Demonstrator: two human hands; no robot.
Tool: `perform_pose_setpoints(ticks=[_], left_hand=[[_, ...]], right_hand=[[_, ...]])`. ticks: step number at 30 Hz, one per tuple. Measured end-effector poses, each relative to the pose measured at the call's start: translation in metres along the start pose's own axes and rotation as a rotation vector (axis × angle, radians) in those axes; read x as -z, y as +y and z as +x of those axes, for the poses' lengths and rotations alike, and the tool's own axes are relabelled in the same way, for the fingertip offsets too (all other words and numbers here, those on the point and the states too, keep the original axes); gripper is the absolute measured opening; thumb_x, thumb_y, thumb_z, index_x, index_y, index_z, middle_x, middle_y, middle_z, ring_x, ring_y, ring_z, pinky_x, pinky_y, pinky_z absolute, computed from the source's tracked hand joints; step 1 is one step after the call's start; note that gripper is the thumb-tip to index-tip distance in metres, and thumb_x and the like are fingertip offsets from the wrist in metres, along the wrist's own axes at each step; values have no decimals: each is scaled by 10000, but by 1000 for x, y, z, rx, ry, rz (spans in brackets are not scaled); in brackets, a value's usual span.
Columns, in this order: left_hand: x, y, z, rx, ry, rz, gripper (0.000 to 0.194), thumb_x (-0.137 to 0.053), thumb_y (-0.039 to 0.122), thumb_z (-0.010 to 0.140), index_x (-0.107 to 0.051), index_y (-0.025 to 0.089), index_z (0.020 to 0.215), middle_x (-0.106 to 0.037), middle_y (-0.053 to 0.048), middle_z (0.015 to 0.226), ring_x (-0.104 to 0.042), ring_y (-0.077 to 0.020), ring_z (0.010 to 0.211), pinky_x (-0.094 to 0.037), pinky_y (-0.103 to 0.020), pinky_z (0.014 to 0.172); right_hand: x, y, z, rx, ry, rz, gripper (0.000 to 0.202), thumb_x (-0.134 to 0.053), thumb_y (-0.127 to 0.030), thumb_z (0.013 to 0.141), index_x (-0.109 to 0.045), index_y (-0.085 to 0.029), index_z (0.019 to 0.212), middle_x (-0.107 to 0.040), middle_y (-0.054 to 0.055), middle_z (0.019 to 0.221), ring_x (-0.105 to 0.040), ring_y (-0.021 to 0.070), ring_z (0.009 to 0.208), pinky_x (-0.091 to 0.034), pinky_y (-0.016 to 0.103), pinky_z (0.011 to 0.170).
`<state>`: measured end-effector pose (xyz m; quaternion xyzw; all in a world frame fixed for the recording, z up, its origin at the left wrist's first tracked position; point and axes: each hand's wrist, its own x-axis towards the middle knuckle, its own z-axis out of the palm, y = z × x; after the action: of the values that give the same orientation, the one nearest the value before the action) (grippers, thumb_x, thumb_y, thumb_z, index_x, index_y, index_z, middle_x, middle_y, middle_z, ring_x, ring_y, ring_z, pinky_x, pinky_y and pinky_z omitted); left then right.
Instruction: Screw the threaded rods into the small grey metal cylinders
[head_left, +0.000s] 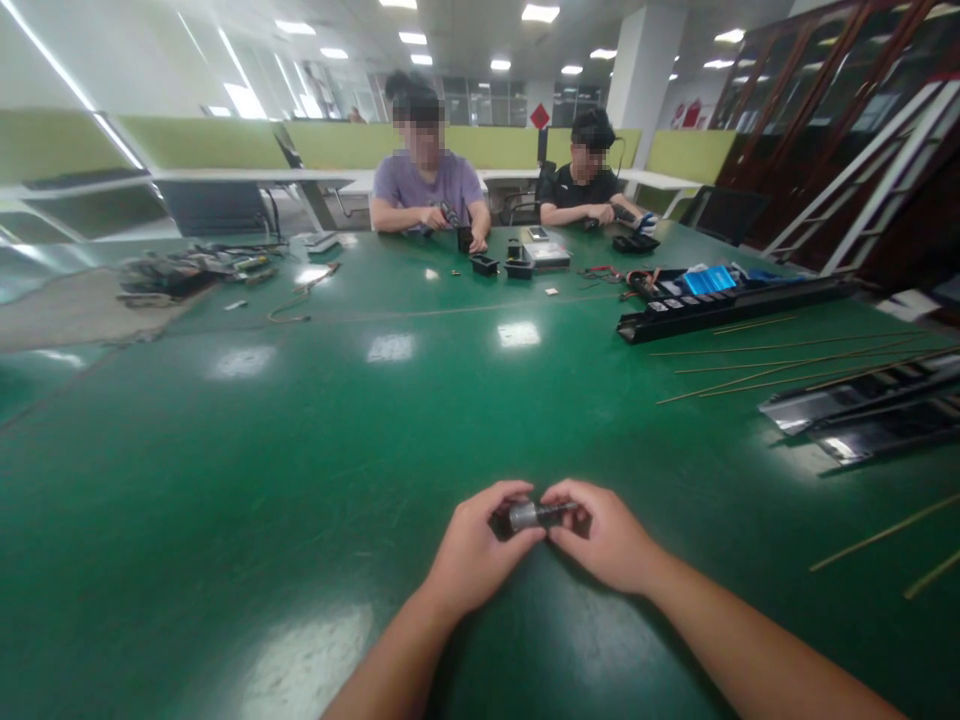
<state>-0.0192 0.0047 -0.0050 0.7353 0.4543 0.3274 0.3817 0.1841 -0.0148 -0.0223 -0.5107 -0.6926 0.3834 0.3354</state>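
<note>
Between my two hands lies a small black and grey cylindrical part (pixel 527 516), roughly level and just above or on the green table (pixel 360 420). My left hand (pixel 480 540) is curled around its thicker grey end, thumb in front and fingers behind. On the other side, my right hand (pixel 604 530) grips the narrower dark end with thumb and fingers. The fingertips of both hands nearly meet over the part. Its exact kind is too small and partly covered to make out.
Across the table sit two people, one in a purple shirt (pixel 431 185), one in black (pixel 581 190), handling dark parts. Small black boxes (pixel 484 265) stand before them. At right lie a long black channel (pixel 675 318), thin rods (pixel 750 380) and metal rails (pixel 847 405); cables and boards (pixel 180 275) lie far left.
</note>
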Motion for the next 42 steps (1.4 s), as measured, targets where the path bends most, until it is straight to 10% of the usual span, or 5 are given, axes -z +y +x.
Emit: perform_pose_setpoints(ticks=[42], left_hand=[[0,-1,1,-57,17,84,225,-788,224,729,-728,240,945,-746,-10,926,-683,-207,859,-515,-298,793]], right_hand=[[6,-9,2,59,27,-69,92,-680,-149,770,-701,-195,847,-700,16,791,-631,178,741,-439,260,655]])
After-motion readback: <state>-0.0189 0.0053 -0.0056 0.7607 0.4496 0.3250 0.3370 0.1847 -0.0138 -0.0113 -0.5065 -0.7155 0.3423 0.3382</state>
